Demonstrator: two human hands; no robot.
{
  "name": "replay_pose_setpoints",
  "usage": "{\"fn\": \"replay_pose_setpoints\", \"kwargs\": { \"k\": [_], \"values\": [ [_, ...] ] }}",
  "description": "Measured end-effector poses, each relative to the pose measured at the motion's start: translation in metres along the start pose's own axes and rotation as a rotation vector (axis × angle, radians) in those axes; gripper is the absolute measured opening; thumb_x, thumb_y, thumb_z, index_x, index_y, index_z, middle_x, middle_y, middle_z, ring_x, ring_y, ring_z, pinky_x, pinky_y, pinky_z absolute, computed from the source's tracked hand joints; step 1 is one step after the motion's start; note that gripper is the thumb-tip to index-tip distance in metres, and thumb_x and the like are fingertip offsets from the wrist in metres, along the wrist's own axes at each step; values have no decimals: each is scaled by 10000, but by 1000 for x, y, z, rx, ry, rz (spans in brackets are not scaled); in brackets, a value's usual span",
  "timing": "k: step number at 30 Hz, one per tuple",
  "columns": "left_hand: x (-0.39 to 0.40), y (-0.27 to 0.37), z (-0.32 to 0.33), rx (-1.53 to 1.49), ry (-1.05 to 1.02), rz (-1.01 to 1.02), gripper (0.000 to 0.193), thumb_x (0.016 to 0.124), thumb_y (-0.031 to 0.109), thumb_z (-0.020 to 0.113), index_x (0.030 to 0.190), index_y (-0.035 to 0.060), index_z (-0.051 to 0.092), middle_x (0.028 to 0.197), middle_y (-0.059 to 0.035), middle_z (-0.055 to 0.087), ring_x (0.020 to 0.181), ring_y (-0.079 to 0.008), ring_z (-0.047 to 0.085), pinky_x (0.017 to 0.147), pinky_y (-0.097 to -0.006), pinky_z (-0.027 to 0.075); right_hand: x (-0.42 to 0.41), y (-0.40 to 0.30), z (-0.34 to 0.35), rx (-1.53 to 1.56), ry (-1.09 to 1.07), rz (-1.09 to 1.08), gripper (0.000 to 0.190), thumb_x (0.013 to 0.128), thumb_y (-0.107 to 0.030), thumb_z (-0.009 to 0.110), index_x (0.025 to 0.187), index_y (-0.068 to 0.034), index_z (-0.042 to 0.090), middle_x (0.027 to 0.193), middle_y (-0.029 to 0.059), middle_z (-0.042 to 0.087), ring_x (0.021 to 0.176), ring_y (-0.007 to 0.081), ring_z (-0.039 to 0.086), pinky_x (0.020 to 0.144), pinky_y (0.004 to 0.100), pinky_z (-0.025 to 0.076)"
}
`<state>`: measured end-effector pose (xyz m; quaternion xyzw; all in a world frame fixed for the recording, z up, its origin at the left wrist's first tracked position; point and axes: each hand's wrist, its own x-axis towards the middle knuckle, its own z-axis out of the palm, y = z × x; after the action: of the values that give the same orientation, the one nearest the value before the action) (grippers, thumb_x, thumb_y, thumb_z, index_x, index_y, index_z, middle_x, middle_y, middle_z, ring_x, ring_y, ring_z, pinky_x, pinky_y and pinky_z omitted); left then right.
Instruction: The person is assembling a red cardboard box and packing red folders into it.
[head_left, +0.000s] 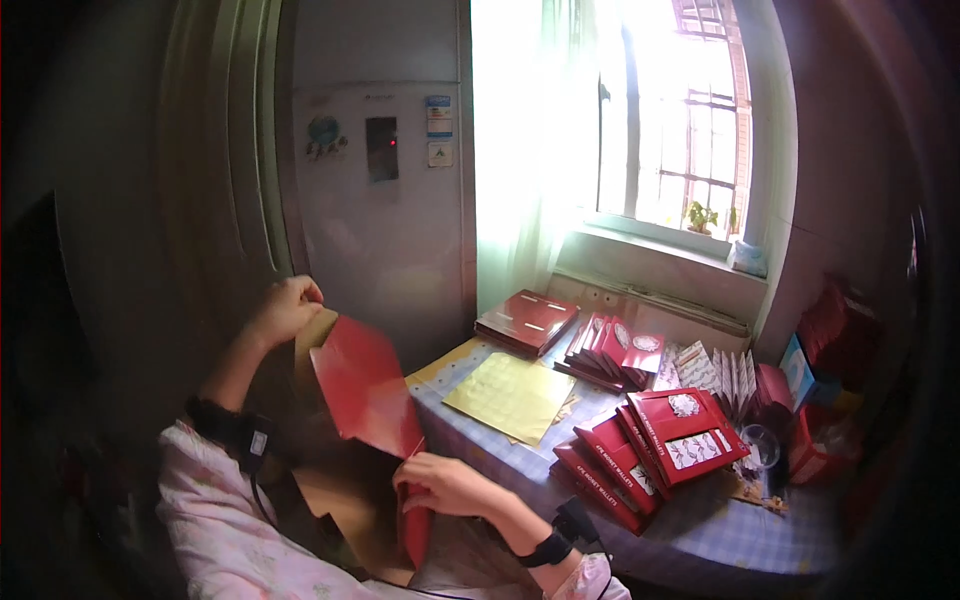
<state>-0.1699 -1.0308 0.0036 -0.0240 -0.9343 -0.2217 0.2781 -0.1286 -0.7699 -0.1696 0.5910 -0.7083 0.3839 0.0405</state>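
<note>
A glossy red card sheet, creased into panels, is held up at a slant over the table's left side. My left hand, raised at the upper left, pinches a tan card flap at its top corner. Whether that flap belongs to the red sheet or is a separate piece, I cannot tell. Lower down, my right hand grips the red sheet's lower right edge, fingers curled over it. Beneath the sheet, partly hidden and dim, is tan cardboard.
On the checked tablecloth lie a yellow sheet, a red stack, red folders and several red packs bearing writing. Patterned cards and a red bin are at the right. A refrigerator stands behind.
</note>
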Motion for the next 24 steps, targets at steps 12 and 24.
{"fn": "replay_pose_setpoints", "kwargs": {
  "k": [12, 24],
  "values": [
    [2, -24, -9, 43, -232, 24, 243, 670, 92, 601, 889, -15, 612, 805, -72, 638, 717, -132, 588, 628, -291, 465, -4, 20, -39, -30, 188, 153, 286, 731, -145, 675, 959, -58, 526, 856, 106, 563, 772, 257, 581, 662, 335, 461],
    [5, -28, -8, -97, -814, 98, 322, 736, 127, 587, 1019, -25, 572, 884, -75, 630, 786, -136, 593, 665, -278, 483, -50, 46, -77, 393, 451, 233, 259, 678, -28, 724, 884, -55, 569, 754, 19, 557, 727, 114, 540, 651, 244, 441]
  ]
}}
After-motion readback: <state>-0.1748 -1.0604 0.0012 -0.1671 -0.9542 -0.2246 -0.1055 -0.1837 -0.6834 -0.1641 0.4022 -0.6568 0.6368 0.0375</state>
